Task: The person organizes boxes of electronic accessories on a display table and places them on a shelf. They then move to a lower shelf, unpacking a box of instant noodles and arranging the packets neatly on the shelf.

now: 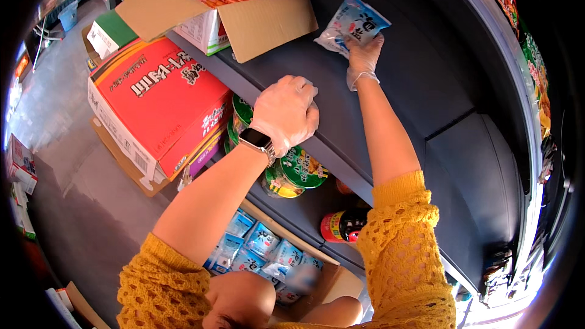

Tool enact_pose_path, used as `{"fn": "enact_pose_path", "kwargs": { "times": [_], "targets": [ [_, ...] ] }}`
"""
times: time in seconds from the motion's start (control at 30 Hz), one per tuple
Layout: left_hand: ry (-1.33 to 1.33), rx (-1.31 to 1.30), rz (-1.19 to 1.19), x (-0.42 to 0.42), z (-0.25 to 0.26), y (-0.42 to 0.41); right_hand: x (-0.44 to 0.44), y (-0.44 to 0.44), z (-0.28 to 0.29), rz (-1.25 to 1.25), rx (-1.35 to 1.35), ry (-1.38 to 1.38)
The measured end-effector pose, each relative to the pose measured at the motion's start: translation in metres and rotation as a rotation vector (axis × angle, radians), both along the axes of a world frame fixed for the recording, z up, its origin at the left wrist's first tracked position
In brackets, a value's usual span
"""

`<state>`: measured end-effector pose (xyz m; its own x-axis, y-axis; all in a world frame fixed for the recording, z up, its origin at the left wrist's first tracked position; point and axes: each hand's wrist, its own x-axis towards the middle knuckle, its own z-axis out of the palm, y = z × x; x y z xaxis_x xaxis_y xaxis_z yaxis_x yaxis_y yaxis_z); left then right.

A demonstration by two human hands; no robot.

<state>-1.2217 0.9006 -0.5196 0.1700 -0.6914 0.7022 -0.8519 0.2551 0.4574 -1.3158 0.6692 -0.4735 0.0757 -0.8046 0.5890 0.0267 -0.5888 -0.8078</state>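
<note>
In my right hand [365,55], which wears a clear plastic glove, is a blue-and-white plastic packet [354,20] with printed writing. I grip it by its lower right part, over the dark shelf [402,77]. My left hand [287,112], also gloved and with a smartwatch [256,139] on the wrist, rests on the shelf's front edge [336,157]. Its fingers are curled, and no object shows in them. Below my arms, an open cardboard box [327,288] holds several similar blue-and-white packets [260,240].
An open carton [265,29] of orange-red packs sits on the shelf at upper left. A large red box [160,100] stands beside the shelf. On the lower shelf are green-lidded tubs [297,171] and a dark bottle [345,225] with a red-and-yellow label. Colourful packages [537,77] line the right.
</note>
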Motion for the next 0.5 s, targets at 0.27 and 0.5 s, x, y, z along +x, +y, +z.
{"fn": "enact_pose_path", "kwargs": {
  "times": [0.27, 0.5],
  "targets": [
    [-0.028, -0.077, 0.006, 0.000, -0.006, -0.002, -0.016, -0.023, -0.007, -0.487, 0.112, 0.609],
    [-0.022, -0.132, 0.020, -0.001, -0.005, -0.001, -0.011, -0.017, -0.009, -0.622, 0.090, 0.550]
  ]
}}
